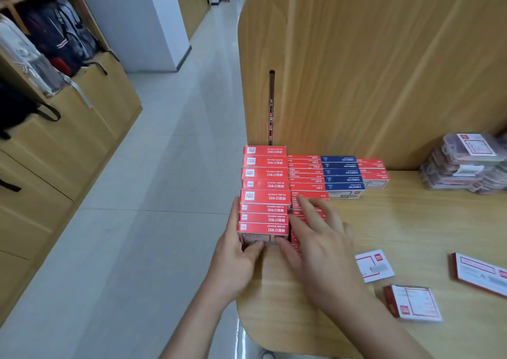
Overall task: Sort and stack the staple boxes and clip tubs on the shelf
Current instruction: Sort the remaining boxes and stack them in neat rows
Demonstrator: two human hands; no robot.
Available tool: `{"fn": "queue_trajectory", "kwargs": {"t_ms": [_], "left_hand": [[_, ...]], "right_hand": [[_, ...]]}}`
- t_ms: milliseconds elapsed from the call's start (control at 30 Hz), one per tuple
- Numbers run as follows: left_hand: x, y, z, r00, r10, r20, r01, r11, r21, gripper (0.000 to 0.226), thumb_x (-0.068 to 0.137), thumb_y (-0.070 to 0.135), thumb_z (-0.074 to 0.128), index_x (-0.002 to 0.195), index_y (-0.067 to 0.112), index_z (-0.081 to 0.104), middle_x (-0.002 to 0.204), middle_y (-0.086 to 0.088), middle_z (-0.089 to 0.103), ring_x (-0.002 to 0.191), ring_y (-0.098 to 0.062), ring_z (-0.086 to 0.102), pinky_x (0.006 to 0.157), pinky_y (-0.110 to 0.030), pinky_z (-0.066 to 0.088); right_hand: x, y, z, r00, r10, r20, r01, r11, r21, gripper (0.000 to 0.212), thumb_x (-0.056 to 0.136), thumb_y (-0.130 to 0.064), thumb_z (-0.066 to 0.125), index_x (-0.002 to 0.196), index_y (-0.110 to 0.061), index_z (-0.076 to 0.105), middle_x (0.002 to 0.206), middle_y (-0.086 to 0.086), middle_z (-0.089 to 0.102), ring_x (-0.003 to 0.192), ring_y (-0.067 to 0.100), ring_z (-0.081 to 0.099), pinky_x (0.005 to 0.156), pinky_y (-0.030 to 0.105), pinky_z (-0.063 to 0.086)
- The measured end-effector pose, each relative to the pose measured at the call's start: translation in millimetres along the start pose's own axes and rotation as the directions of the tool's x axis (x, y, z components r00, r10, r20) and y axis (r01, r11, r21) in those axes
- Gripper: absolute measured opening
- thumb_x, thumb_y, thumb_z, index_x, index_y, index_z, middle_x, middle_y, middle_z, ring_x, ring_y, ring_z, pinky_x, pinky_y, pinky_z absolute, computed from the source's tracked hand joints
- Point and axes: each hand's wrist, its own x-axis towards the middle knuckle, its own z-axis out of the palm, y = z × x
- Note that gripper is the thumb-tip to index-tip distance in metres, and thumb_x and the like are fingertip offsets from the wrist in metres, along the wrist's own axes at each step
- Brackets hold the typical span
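Observation:
A row of red staple boxes [264, 188] runs along the left edge of the wooden shelf [411, 221]. Beside it lie a lower row of red boxes [306, 174], a blue row [343, 174] and a short red row [374, 172]. My left hand [236, 251] presses the left side and front of the nearest red stack, thumb on its front face. My right hand [315, 238] rests with fingers spread over the second red row, thumb against the same stack's front. Clear clip tubs [466, 163] are piled at the far right.
Three loose red-and-white boxes lie flat on the shelf: one [374, 265] near my right hand, one [414, 302] in front, one [482, 273] at the right edge. A wooden back panel [384, 70] rises behind. The aisle floor [153, 194] drops off left of the shelf.

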Motion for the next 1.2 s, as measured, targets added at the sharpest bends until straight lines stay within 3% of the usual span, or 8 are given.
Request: {"fn": "queue_trajectory", "kwargs": {"t_ms": [333, 567, 700, 833, 933, 1033, 1100, 1200], "left_hand": [[0, 3, -5, 0.998, -0.024, 0.06, 0.023, 1.0, 0.013, 0.077, 0.09, -0.001, 0.059, 0.147, 0.04, 0.026, 0.123, 0.027, 0.059, 0.118, 0.004, 0.053, 0.106, -0.036, 0.043], [-13, 12, -9, 0.999, -0.025, -0.036, 0.027, 0.998, 0.058, 0.092, 0.082, 0.018, 0.074, 0.148, 0.043, 0.014, 0.131, 0.041, 0.04, 0.133, 0.001, 0.039, 0.112, -0.033, 0.034], [-25, 29, -12, 0.982, 0.133, -0.136, -0.093, 0.959, 0.267, 0.089, 0.078, 0.029, 0.075, 0.14, 0.056, 0.017, 0.15, 0.026, 0.025, 0.139, -0.007, 0.031, 0.113, -0.041, 0.031], [-39, 57, -1, 0.849, 0.487, -0.204, -0.358, 0.815, 0.456, 0.063, 0.082, 0.02, 0.063, 0.139, 0.033, 0.038, 0.136, 0.021, 0.038, 0.125, -0.01, 0.045, 0.102, -0.023, 0.036], [-47, 67, 22, 0.76, 0.64, -0.112, -0.528, 0.709, 0.468, 0.04, 0.083, 0.01, 0.061, 0.121, 0.021, 0.059, 0.116, 0.016, 0.055, 0.097, -0.011, 0.059, 0.087, -0.019, 0.045], [-53, 65, 60, 0.734, 0.668, 0.124, -0.631, 0.603, 0.488, 0.02, 0.088, 0.018, 0.056, 0.104, 0.019, 0.069, 0.105, 0.01, 0.066, 0.092, -0.012, 0.063, 0.081, -0.026, 0.05], [-54, 59, 90, 0.747, 0.61, 0.264, -0.632, 0.526, 0.569, 0.022, 0.086, 0.026, 0.052, 0.101, 0.021, 0.068, 0.106, 0.007, 0.068, 0.085, -0.016, 0.066, 0.068, -0.029, 0.055], [-53, 52, 129, 0.852, 0.407, 0.328, -0.497, 0.438, 0.749, 0.036, 0.072, 0.035, 0.067, 0.106, 0.024, 0.065, 0.113, 0.002, 0.068, 0.073, -0.019, 0.069, 0.049, -0.03, 0.054]], "right_hand": [[-4, 3, 1, 1.0, 0.01, 0.021, -0.011, 1.0, 0.02, 0.044, 0.086, -0.052, 0.041, 0.112, -0.026, 0.064, 0.136, -0.004, 0.054, 0.128, 0.022, 0.04, 0.083, 0.042, 0.041], [-10, 36, -26, 1.0, 0.026, 0.016, -0.029, 0.985, 0.172, 0.053, 0.083, -0.053, 0.047, 0.126, -0.026, 0.058, 0.137, -0.005, 0.054, 0.129, 0.015, 0.04, 0.089, 0.041, 0.04], [-20, 72, -69, 0.99, 0.021, 0.141, -0.063, 0.952, 0.3, 0.055, 0.077, -0.059, 0.061, 0.126, -0.037, 0.054, 0.13, -0.022, 0.051, 0.123, 0.003, 0.045, 0.099, 0.022, 0.036], [-37, 102, -105, 0.939, 0.018, 0.342, -0.094, 0.974, 0.207, 0.06, 0.068, -0.047, 0.079, 0.115, -0.05, 0.042, 0.121, -0.033, 0.04, 0.116, -0.007, 0.037, 0.094, 0.005, 0.027], [-48, 110, -113, 0.862, 0.006, 0.507, -0.03, 0.999, 0.04, 0.067, 0.071, -0.05, 0.073, 0.123, -0.048, 0.031, 0.124, -0.03, 0.029, 0.118, -0.001, 0.031, 0.092, 0.011, 0.027], [-58, 119, -107, 0.825, 0.012, 0.565, 0.023, 0.998, -0.054, 0.074, 0.07, -0.051, 0.072, 0.128, -0.045, 0.027, 0.126, -0.023, 0.027, 0.116, 0.006, 0.031, 0.095, 0.024, 0.034], [-64, 129, -99, 0.837, -0.013, 0.547, 0.047, 0.998, -0.048, 0.069, 0.072, -0.048, 0.071, 0.128, -0.041, 0.03, 0.124, -0.018, 0.032, 0.11, 0.009, 0.035, 0.093, 0.027, 0.037], [-68, 145, -82, 0.871, -0.067, 0.486, 0.063, 0.998, 0.026, 0.052, 0.075, -0.039, 0.069, 0.121, -0.03, 0.047, 0.114, -0.01, 0.048, 0.107, 0.015, 0.047, 0.088, 0.028, 0.04]]}}
